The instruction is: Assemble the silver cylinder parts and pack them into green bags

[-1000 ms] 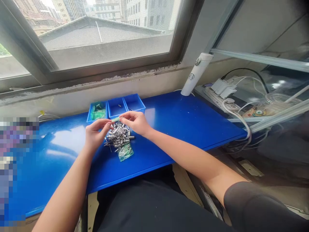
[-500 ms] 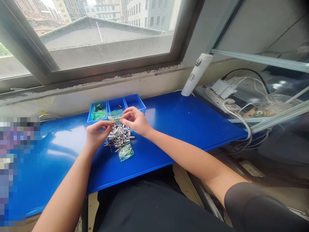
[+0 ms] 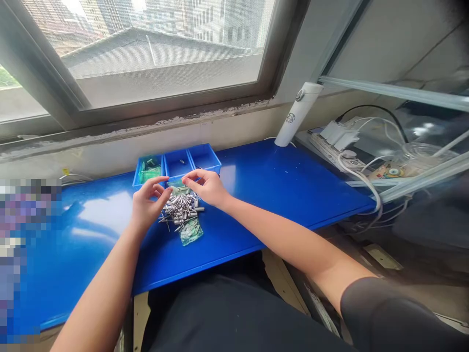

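My left hand (image 3: 148, 203) is raised at the left of a heap of metal pins and cylinders (image 3: 181, 208). Its thumb and index finger are parted, with nothing seen between them. Across from it, my right hand (image 3: 207, 187) has thumb and fingertips close together at the edge of a small green plastic bag (image 3: 178, 186). This bag shows pale pieces and is just above or against the back of the heap; I cannot tell which. A second green bag (image 3: 191, 232) with small parts lies at the heap's front edge.
Behind the heap stands a blue three-compartment tray (image 3: 163, 168); green bags fill its left section and a small metal part lies in the middle one. A white flask (image 3: 298, 115) stands at the back right of the blue table (image 3: 274, 190). Beyond it is a power strip (image 3: 339, 142) with cables.
The small green bag, held between both hands before, is lower and nearer the heap. My left fingers have parted and come off it. My right hand has dropped slightly.
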Demonstrator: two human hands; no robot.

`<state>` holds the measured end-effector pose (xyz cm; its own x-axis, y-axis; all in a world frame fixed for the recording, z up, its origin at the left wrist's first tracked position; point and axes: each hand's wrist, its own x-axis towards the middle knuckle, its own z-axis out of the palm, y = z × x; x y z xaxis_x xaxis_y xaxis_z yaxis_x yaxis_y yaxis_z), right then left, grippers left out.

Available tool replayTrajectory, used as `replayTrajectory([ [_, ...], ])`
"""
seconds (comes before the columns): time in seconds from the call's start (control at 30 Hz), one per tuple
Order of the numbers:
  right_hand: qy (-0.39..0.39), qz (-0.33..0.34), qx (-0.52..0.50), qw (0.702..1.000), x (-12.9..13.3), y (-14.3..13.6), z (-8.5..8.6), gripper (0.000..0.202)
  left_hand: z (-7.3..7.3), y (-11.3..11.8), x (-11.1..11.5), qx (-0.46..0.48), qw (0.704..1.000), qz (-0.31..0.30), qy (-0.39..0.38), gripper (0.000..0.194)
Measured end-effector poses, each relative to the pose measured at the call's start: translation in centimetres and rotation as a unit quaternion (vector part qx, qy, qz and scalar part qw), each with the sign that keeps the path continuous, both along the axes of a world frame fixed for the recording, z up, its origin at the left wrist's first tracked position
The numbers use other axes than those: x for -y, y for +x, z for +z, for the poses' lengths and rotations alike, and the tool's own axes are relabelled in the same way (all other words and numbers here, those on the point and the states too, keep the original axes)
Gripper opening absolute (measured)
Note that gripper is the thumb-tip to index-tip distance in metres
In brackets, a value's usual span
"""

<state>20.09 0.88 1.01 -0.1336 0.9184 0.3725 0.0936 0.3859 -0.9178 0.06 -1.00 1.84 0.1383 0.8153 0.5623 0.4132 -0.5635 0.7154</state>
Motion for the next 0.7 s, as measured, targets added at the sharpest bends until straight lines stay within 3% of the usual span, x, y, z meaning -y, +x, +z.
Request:
replayTrajectory([
  [0.13, 0.017, 0.002, 0.010, 1.000, 0.09, -0.08, 0.02, 0.023, -0.06, -0.09, -0.05, -0.028, 0.999, 0.023, 0.030, 0.015],
  [0.3, 0.044, -0.005, 0.024, 0.999, 0.05, 0.03, 0.06, 0.023, -0.24, -0.07, -0.07, -0.012, 1.000, 0.009, 0.007, 0.017],
  [0.5, -0.032, -0.014, 0.043, 0.998, 0.02, 0.10, -0.13, 0.041, -0.03, 0.14, 0.14, 0.011, 1.000, -0.015, -0.019, 0.019],
  [0.7, -0.006, -0.001, -0.007, 1.000, 0.20, -0.06, 0.14, 0.030, 0.12, 0.16, 0.24, 0.004, 1.000, 0.009, -0.005, 0.017],
])
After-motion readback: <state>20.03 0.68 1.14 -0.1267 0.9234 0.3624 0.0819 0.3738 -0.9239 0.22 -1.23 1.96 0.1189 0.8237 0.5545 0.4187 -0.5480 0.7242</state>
